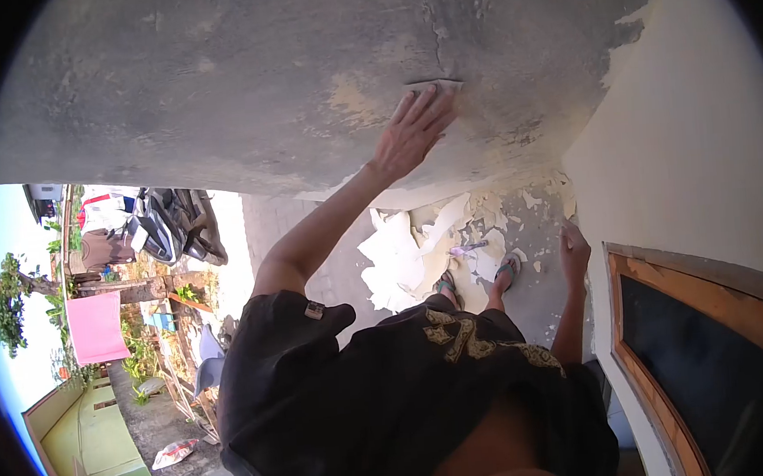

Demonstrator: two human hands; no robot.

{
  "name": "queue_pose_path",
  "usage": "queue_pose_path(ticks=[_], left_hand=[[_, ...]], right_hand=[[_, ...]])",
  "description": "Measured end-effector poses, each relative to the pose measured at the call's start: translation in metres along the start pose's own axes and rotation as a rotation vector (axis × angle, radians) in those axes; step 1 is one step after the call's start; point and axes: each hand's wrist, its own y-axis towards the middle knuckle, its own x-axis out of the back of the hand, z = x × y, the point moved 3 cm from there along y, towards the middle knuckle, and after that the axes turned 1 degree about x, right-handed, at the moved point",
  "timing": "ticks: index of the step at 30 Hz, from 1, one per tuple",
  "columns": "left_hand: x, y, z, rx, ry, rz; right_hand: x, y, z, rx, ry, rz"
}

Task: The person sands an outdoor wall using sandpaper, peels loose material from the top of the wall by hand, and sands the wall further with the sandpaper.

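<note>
My left hand lies flat against the grey, patchy wall, fingers pressed over a thin sheet that looks like sandpaper. Only the upper edge of this sheet shows above the fingertips. A pale yellowish patch of old coating is beside the hand, and a crack runs up the wall above it. My right hand hangs low on the right, near the white side wall. Its fingers are curled in, and I see nothing in them.
Large peeled paint flakes litter the floor around my sandalled feet. A small purple-and-white item lies among them. On the right is a wood-framed dark window. Outside on the left stand a motorbike and a hanging pink cloth.
</note>
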Motion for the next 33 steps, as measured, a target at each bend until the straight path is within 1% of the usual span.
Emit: queue_pose_path(ticks=[2, 3, 4, 5, 6, 7, 9, 10, 11, 12, 13, 14, 15, 16, 19, 20, 23, 24, 27, 29, 31, 33], left_hand=[[-0.028, -0.054, -0.024, -0.082, -0.138, 0.224], [-0.042, -0.084, -0.039, -0.033, -0.314, 0.184], [-0.057, -0.113, -0.049, 0.016, -0.402, 0.38], [-0.062, -0.134, -0.056, 0.094, -0.413, 0.476], [-0.082, -0.157, -0.059, 0.298, -0.56, 0.385], [-0.091, -0.177, -0.066, 0.473, -0.625, 0.291], [-0.064, -0.198, -0.066, 0.551, -0.772, 0.252], [-0.054, -0.209, -0.062, 0.484, -0.885, 0.174], [-0.044, -0.22, -0.058, 0.461, -0.927, 0.143], [-0.03, -0.229, -0.05, 0.435, -0.961, 0.107], [-0.021, -0.24, -0.04, 0.403, -0.985, 0.065], [-0.021, -0.252, -0.032, 0.416, -0.983, -0.003], [-0.016, -0.264, -0.021, 0.422, -0.979, 0.005], [-0.007, -0.275, -0.011, 0.389, -1.02, -0.001], [0.01, -0.296, 0.006, 0.32, -1.057, -0.069], [0.016, -0.302, 0.007, 0.301, -1.057, -0.09], [0.042, -0.317, 0.025, 0.475, -1.102, -0.214], [0.049, -0.321, 0.031, 0.578, -1.031, -0.411], [0.04, -0.349, 0.069, 0.852, -0.914, -0.692], [0.021, -0.374, 0.097, 0.969, -0.843, -0.746], [0.003, -0.402, 0.109, 1.159, -0.916, -0.759], [-0.005, -0.422, 0.108, 1.284, -0.984, -0.778]], right_hand=[[-0.015, -0.004, 0.007, -0.291, -0.047, 0.271], [-0.024, -0.008, 0.026, -0.306, -0.036, 0.264], [-0.033, -0.016, 0.048, -0.323, -0.027, 0.256], [-0.052, -0.027, 0.049, -0.227, 0.013, 0.24], [-0.073, -0.032, 0.053, -0.135, 0.049, 0.223], [-0.086, -0.036, 0.085, -0.075, 0.084, 0.319], [-0.112, -0.056, 0.148, 0.017, 0.127, 0.505], [-0.13, -0.061, 0.164, 0.263, 0.053, 0.59], [-0.145, -0.07, 0.173, 0.166, 0.155, 0.728], [-0.164, -0.078, 0.181, -0.025, 0.394, 0.9], [-0.182, -0.084, 0.192, -0.028, 0.416, 1.006], [-0.191, -0.088, 0.201, -0.101, 0.457, 1.081], [-0.199, -0.09, 0.215, -0.171, 0.496, 1.152], [-0.207, -0.089, 0.227, -0.12, 0.399, 1.208], [-0.221, -0.092, 0.269, 0.212, 0.227, 1.141], [-0.224, -0.098, 0.288, 0.238, 0.274, 1.144], [-0.233, -0.11, 0.314, 0.107, 0.252, 1.152], [-0.232, -0.111, 0.322, 0.124, 0.185, 1.167], [-0.223, -0.102, 0.302, 0.088, 0.3, 0.97], [-0.211, -0.084, 0.269, -0.058, 0.422, 0.806], [-0.18, -0.073, 0.271, -0.277, 0.601, 0.649], [-0.152, -0.061, 0.252, -0.459, 0.616, 0.426]])
